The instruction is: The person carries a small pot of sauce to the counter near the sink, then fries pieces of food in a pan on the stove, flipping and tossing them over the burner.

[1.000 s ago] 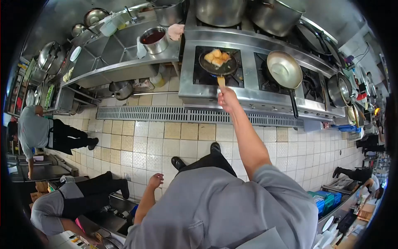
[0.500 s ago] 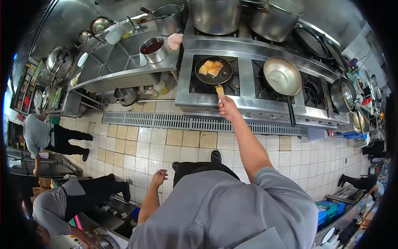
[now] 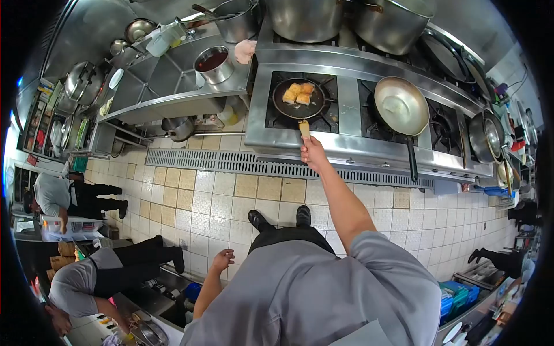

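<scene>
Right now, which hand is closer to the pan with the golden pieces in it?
Right. The right hand grips the handle of the pan. The left hand is farther off, down by the person's side, away from the stove.

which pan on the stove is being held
The dark frying pan holding golden food pieces, its tan handle in the right hand; the silvery frying pan and others are untouched.
</scene>
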Motion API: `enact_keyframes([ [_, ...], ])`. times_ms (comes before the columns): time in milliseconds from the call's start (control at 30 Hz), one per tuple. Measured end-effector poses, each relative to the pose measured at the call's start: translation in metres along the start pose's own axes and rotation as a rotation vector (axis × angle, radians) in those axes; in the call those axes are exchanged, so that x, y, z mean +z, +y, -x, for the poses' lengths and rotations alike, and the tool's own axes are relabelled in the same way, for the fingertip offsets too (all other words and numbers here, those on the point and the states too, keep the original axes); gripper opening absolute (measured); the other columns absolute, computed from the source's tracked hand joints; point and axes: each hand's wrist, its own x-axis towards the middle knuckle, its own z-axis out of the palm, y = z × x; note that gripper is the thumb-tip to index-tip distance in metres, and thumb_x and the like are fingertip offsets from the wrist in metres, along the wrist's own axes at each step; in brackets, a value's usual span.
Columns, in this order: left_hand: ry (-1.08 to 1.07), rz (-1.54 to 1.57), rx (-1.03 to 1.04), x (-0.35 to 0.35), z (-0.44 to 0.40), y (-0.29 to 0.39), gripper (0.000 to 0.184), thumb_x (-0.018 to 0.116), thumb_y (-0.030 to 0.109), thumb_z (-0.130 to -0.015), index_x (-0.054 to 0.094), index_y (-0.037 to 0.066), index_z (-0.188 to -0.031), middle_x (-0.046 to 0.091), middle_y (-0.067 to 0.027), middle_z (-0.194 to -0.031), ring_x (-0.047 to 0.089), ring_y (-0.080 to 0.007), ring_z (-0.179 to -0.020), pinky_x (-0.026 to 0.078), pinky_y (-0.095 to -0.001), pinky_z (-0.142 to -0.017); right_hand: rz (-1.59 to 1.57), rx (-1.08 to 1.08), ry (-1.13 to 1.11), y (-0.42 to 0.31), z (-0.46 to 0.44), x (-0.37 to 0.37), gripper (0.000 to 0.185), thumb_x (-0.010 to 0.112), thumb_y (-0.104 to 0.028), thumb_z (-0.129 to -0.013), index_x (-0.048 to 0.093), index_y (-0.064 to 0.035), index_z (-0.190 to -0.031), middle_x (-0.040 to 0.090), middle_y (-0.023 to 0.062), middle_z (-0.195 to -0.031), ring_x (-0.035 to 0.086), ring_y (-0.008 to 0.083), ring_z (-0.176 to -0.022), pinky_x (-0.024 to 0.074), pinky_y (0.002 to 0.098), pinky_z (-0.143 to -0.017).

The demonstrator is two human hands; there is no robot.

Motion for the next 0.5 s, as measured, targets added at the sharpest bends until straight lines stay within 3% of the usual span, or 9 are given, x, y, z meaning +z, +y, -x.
enact_keyframes([
  [233, -0.021, 0.016, 0.11, 0.005, -0.007, 0.05, 0.03, 0.05, 0.019, -0.088, 0.056, 0.01, -0.116, 0.064, -0.0069, -0.094, 0.063, -0.0141, -0.074, 0.039, -0.0237, -0.051, 0.16, -0.002, -0.035, -0.004, 0.012, -0.02, 0.017, 0.049, -0.027, -0.095, 0.044, -0.0121, -0.1, 0.039, -0.0033, -0.061, 0.031, 0.0057, -0.044, 0.0288, 0.0215, -0.038],
  [333, -0.01, -0.063, 0.093, 0.006, 0.005, 0.081, 0.03, 0.049, 0.015, -0.088, 0.056, 0.006, -0.116, 0.063, -0.0103, -0.095, 0.062, -0.0163, -0.08, 0.047, -0.0262, -0.057, 0.188, -0.015, -0.033, -0.013, 0.014, -0.025, 0.017, 0.049, -0.027, -0.095, 0.043, -0.0121, -0.096, 0.039, -0.0031, -0.061, 0.03, 0.0055, -0.044, 0.0278, 0.0213, -0.037],
  [500, -0.051, -0.034, 0.129, 0.006, -0.004, 0.083, 0.03, 0.049, 0.014, -0.087, 0.057, 0.005, -0.115, 0.063, -0.0116, -0.096, 0.062, -0.0171, -0.081, 0.049, -0.0263, -0.061, 0.142, 0.006, -0.042, -0.029, 0.013, -0.035, 0.016, 0.048, -0.028, -0.095, 0.042, -0.0126, -0.093, 0.038, -0.0032, -0.061, 0.028, 0.005, -0.044, 0.0271, 0.0212, -0.038],
])
